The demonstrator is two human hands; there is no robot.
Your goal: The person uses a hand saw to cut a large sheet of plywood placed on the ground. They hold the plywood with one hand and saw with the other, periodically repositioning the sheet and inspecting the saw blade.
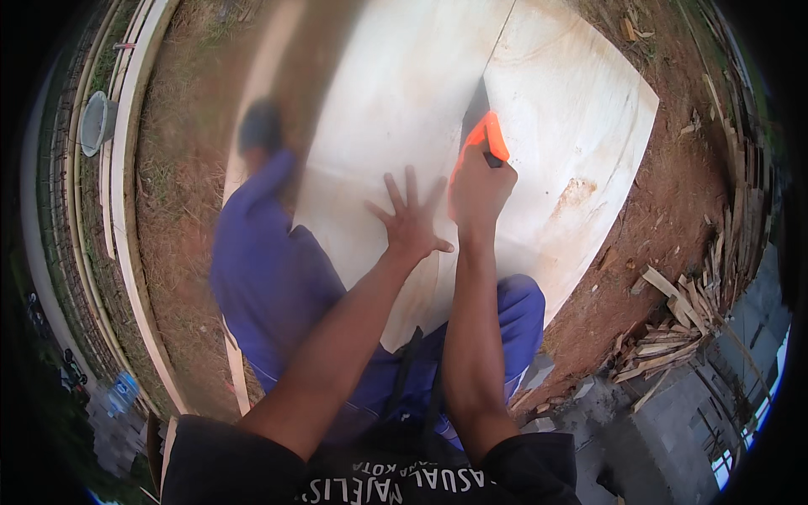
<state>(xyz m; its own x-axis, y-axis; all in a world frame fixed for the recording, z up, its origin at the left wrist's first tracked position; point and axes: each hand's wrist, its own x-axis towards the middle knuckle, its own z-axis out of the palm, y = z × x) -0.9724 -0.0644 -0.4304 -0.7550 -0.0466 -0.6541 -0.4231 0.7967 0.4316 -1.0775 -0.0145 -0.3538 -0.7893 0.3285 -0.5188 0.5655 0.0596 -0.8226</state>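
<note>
The likeliest trouble, as I judge it, is at the left hand [412, 223], spread flat with its fingers apart on the pale wooden sheet [572, 109] at the centre of the frame; its thumb reaches right, just below the handle of the saw [495, 135], so a blade jumping out of its line, or a cut carried toward the lower centre, could catch it; the right knee [522, 307], lower right of centre, is also near that path; the blade [475, 101] might bind if the sheet sagged and pinched it, and a twisting wrist could pull the cut off straight; the right hand [484, 189] is closed firmly around the orange handle, right of centre; from that grip the blade runs upward, meeting the thin dark line [501, 38] that goes on to the top edge; the sheet lies beneath both hands, stretching to the upper right.
</note>
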